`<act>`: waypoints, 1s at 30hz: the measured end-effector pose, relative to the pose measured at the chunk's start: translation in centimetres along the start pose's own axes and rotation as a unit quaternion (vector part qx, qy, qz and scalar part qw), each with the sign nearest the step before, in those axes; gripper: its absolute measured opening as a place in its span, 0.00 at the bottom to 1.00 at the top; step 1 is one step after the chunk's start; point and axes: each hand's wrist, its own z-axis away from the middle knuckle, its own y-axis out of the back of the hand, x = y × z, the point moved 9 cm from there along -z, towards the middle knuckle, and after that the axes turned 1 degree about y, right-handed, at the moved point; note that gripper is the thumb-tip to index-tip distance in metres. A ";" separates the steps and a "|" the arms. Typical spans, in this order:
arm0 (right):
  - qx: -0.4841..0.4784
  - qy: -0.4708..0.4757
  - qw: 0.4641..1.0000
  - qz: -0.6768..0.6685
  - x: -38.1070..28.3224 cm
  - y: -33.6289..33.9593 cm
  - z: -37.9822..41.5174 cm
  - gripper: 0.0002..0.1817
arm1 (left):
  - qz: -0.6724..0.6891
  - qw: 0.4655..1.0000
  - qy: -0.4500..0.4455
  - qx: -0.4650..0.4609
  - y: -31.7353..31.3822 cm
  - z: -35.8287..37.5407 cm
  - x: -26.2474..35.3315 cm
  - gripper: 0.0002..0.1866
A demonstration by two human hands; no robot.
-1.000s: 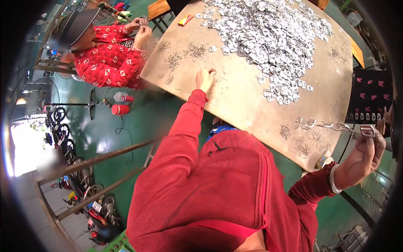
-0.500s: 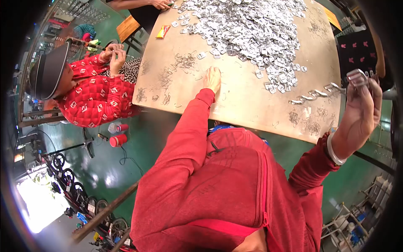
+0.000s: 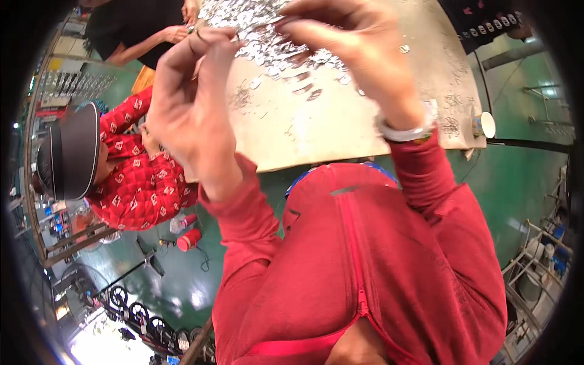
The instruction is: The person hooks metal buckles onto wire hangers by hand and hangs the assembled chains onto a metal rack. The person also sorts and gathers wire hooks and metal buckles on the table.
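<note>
My left hand (image 3: pixel 198 109) is raised above the table's near left part, thumb and fingers pinched together. What sits at its fingertips is too small and blurred to name. Across from it, my right hand (image 3: pixel 365 55) is closed at the fingertips, smeared by motion. Below those fingers dangles a short chain of silvery metal buckles (image 3: pixel 302 85), its upper end blurred near the fingertips. Beyond both hands lies a large pile of similar metal buckles (image 3: pixel 258 52), partly hidden by my fingers.
Small wire hooks (image 3: pixel 451 125) lie in clusters on the tan table (image 3: pixel 340 131). A paper cup (image 3: pixel 485 125) is at the right edge. A person in a red patterned jacket (image 3: pixel 137 188) sits left; another person's hand (image 3: pixel 176 33) works at the far left. A third person's dark clothing (image 3: pixel 471 21) shows at right.
My left hand has risen from the tabletop and now pinches. My right hand has swung inward from the far right, bringing the buckle chain over the table. The view has shifted.
</note>
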 end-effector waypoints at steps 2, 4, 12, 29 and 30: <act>-0.036 0.165 0.982 0.084 -1.3 -2.1 0.0 0.08 | -0.146 0.986 -0.075 -0.025 -1.1 0.9 2.1 0.07; -0.032 0.139 0.987 0.070 -1.1 -2.7 0.7 0.07 | -0.301 0.947 -0.109 -0.034 -0.9 1.5 1.6 0.06; -0.028 0.259 0.964 0.056 0.8 -2.6 2.9 0.08 | -0.260 0.966 -0.005 -0.009 0.8 4.6 -2.0 0.05; 0.084 -0.134 0.852 0.500 36.4 30.4 2.3 0.20 | -0.097 0.994 -0.047 -0.011 0.5 7.4 1.7 0.11; 0.094 -0.052 0.839 0.533 36.1 29.7 2.5 0.19 | -0.129 0.990 -0.062 -0.002 0.7 7.3 2.2 0.11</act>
